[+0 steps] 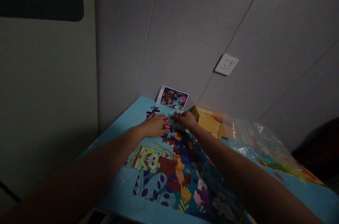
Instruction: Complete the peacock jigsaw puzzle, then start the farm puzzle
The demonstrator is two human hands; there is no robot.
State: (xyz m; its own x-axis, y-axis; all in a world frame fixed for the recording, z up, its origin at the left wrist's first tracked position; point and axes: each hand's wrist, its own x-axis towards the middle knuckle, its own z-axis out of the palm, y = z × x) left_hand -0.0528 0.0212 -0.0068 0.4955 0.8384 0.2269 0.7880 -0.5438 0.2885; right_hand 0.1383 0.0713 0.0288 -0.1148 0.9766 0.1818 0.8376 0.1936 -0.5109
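My left hand (155,126) lies with its fingers spread over loose jigsaw pieces, just beyond the upper left of a partly assembled jigsaw puzzle (182,171). The fingers of my right hand (187,120) are pinched around a dark reddish puzzle piece (176,115), held close to the fingertips of my left hand. Several loose pieces (153,112) sit behind my left hand. The assembled part shows a fox, a rabbit and flowers; my right forearm hides some of its right side.
A picture card (173,98) leans against the wall at the back. To its right stands a yellow box (210,121), with a clear plastic bag (254,139) beside it. The blue tabletop (124,187) carries a printed cartoon sponge. A socket (226,64) is on the wall.
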